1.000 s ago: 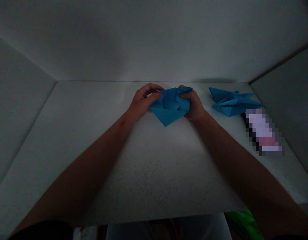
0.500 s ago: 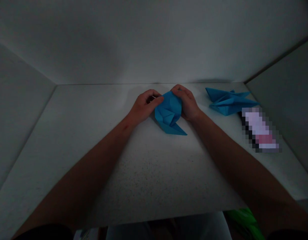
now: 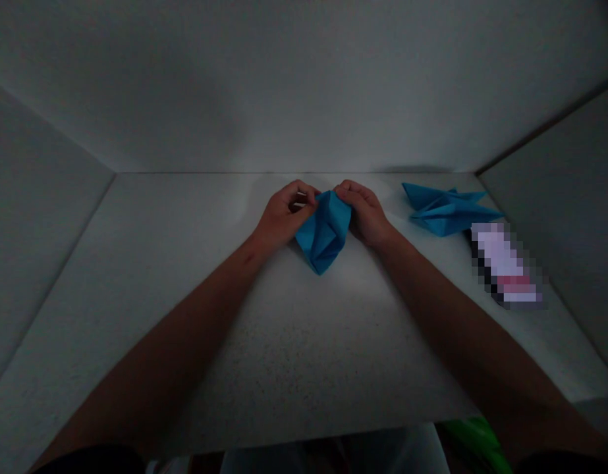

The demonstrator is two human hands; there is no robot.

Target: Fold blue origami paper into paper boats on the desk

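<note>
A sheet of blue origami paper, partly folded and creased, is held between both hands over the white table. My left hand pinches its upper left edge between thumb and fingers. On the other side, my right hand grips the upper right edge, thumb on top. The paper's lower end comes to a blunt point towards me. Its underside and some of my fingertips are hidden.
A folded blue paper shape with pointed ends lies on the table to the right. Beside it is a phone-like object, blurred out. White walls stand behind and at both sides. Something green shows below the front edge.
The paper has turned and bunched narrower between my hands; its flap that pointed right now points down towards me. Both hands still hold it. The view has shifted slightly.
</note>
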